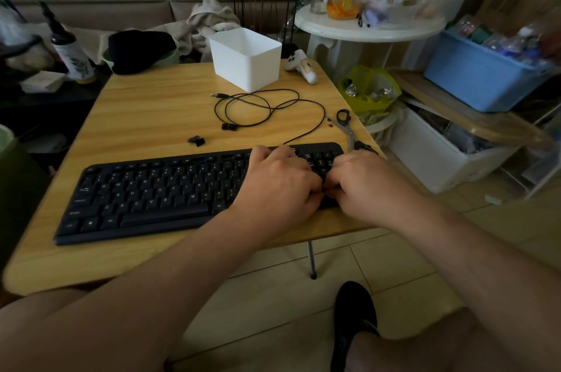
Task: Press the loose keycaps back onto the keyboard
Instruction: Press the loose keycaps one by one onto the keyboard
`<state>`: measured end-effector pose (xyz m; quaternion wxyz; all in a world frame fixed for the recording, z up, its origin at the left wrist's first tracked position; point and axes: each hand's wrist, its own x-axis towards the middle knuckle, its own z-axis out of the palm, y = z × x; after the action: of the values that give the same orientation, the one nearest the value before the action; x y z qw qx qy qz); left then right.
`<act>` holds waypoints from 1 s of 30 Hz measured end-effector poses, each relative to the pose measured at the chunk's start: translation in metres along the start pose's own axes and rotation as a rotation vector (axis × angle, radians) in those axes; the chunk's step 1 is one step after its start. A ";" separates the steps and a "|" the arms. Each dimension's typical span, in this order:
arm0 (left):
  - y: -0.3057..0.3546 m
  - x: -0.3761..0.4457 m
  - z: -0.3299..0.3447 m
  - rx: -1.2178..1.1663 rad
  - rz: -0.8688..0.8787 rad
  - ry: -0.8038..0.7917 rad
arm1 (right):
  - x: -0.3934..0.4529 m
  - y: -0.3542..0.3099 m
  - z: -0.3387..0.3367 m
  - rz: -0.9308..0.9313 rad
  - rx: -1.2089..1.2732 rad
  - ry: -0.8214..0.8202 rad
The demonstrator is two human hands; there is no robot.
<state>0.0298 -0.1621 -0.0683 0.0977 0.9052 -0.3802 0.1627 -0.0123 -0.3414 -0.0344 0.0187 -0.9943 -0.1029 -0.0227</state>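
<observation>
Wooden folding table (145, 104) fills the middle, tiled floor below, sofa and clutter behind. Black keyboard (151, 192) lies across the near half of the table, slightly angled, its right end under both hands. Left hand (273, 186) rests knuckles-up over the keys at the keyboard's right part, fingers curled down onto them; right hand (367, 186) sits just beside it at 3 o'clock, fingers also curled down, the two hands touching at the fingertips. Something small and dark shows between the fingertips, can't tell if either hand actually pinches a cap. Loose keycaps (196, 140) sit on the wood at 11 o'clock from the hands, just beyond the keyboard's far edge; another keycap (226, 127) lies further back by the cable (270, 107), which loops over the table toward 12 o'clock. Scissors (346, 126) lie at the table's right edge, 1 o'clock from the hands, tiny dark bits beside them. White bin (247, 59) stands at the far edge. Round white side table (368, 27) off to 1 o'clock, blue crate (479, 83) to its right
</observation>
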 end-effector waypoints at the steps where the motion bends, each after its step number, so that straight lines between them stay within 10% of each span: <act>1: 0.000 0.000 0.000 -0.005 0.006 0.004 | 0.001 0.001 0.001 0.012 0.000 -0.001; 7: -0.013 0.001 -0.010 -0.089 0.007 0.009 | 0.000 0.012 -0.003 0.123 0.243 0.011; 20: -0.147 -0.001 -0.047 -0.263 -0.714 -0.179 | 0.011 0.009 -0.014 0.297 0.417 0.020; 30: -0.162 0.005 -0.034 -0.244 -0.664 -0.172 | 0.056 -0.032 -0.003 0.177 0.494 0.244</act>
<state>0.1421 -0.0426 -0.0434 0.2200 0.9715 -0.0887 -0.0012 0.0362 -0.2986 -0.0281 0.2745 -0.9546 -0.0150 -0.1149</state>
